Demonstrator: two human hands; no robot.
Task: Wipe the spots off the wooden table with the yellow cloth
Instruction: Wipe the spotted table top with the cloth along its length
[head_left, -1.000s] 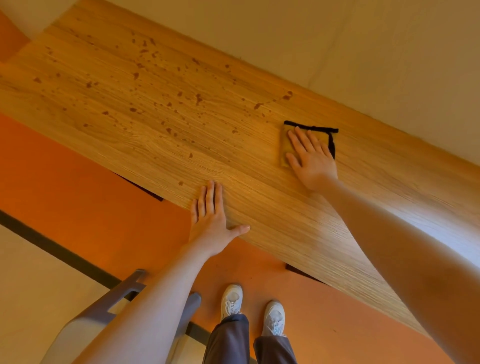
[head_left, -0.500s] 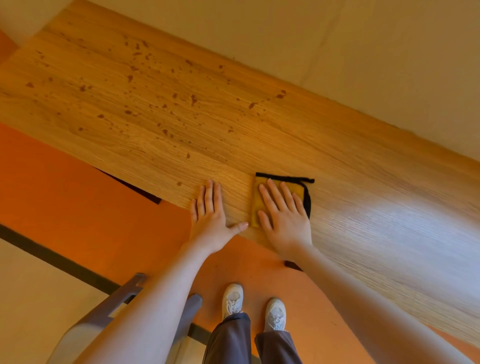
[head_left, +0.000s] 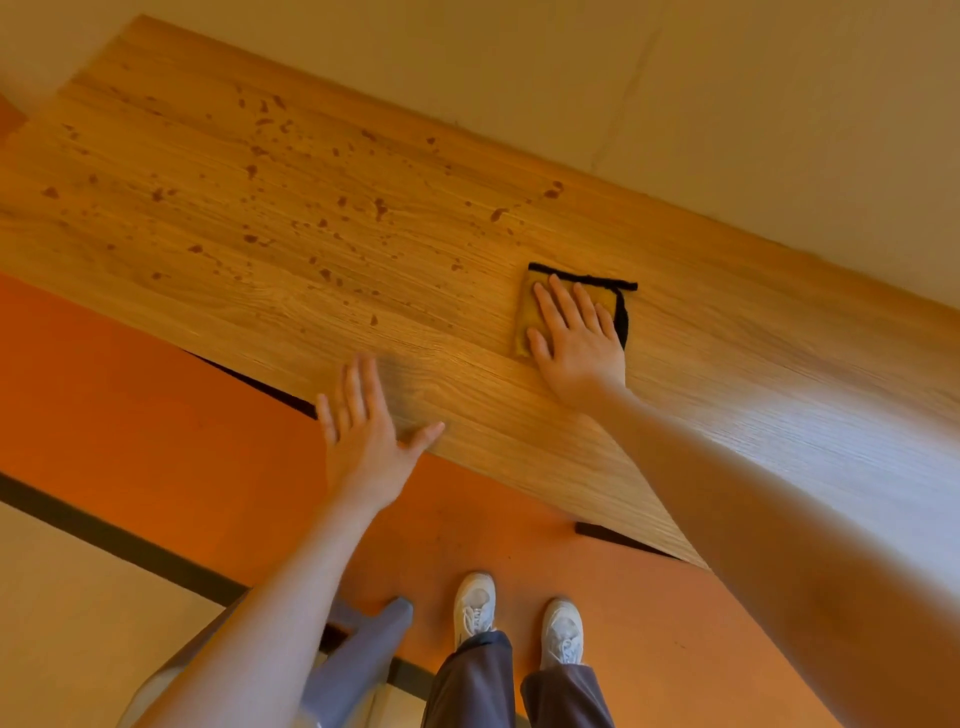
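Wiping under way. Right hand (head_left: 574, 335) lies flat on the yellow cloth (head_left: 530, 317), fingers straight and slightly spread, pressing it onto the wooden table (head_left: 727, 374). The cloth is folded to a small pad with a black hem showing along its far and right sides; it sits about midway between the table's near and far edges.

Left hand (head_left: 366, 434) is at the near edge, fingers straight and fanned, thumb out wide, holding nothing. It looks blurred; whether the palm touches the wood, cannot tell.

Spots (head_left: 379, 208): brown flecks scattered over the stretch from beside the cloth toward the left end, thickest toward the far edge. To the right of the cloth the wood shows none (glare there may hide a few).

Judgement: the job looks partly done, with most of the spotted area still to cover. The next pass calls for a firm flat-palm sweep leftward into the flecks, keeping the fold from slipping out under the fingers.

Around: cream wall (head_left: 675, 104) tight against the far edge, orange floor (head_left: 130, 389) below, a grey chair (head_left: 358, 665) at the person's left, white shoes (head_left: 475, 605) close to the near edge. Nothing lies on the wood in the cloth's path; the braced left hand could crowd a near-edge stroke.
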